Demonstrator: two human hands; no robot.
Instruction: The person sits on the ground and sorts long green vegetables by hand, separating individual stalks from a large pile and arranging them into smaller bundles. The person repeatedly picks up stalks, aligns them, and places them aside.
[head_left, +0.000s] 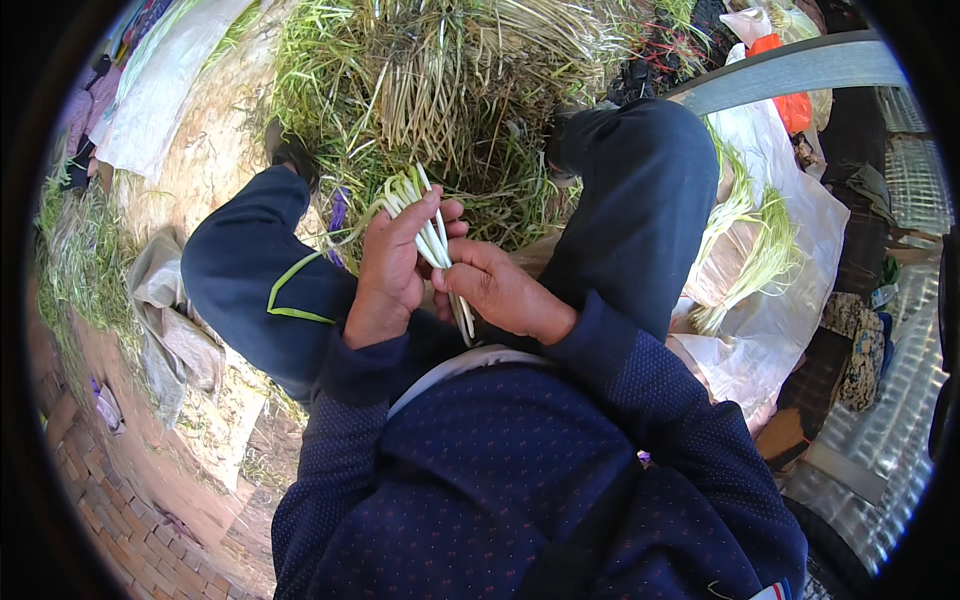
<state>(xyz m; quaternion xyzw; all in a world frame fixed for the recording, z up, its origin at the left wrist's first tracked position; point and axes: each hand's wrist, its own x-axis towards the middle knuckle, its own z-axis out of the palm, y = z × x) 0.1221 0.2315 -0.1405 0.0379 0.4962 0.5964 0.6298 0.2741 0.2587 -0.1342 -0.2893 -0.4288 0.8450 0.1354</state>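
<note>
Slanting forward-left, seemingly: pale stalks (432, 243) (partly hidden)

smooth stalks (431, 243), matt cloth trousers (640, 200)

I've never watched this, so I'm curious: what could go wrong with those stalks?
One could slip from the bundle of pale stalks, whose ends stick out unevenly from the left hand and right hand. The long green leaf trailing over the left thigh might snag. Anything dropped could get lost in the heap of stalks ahead.
</note>
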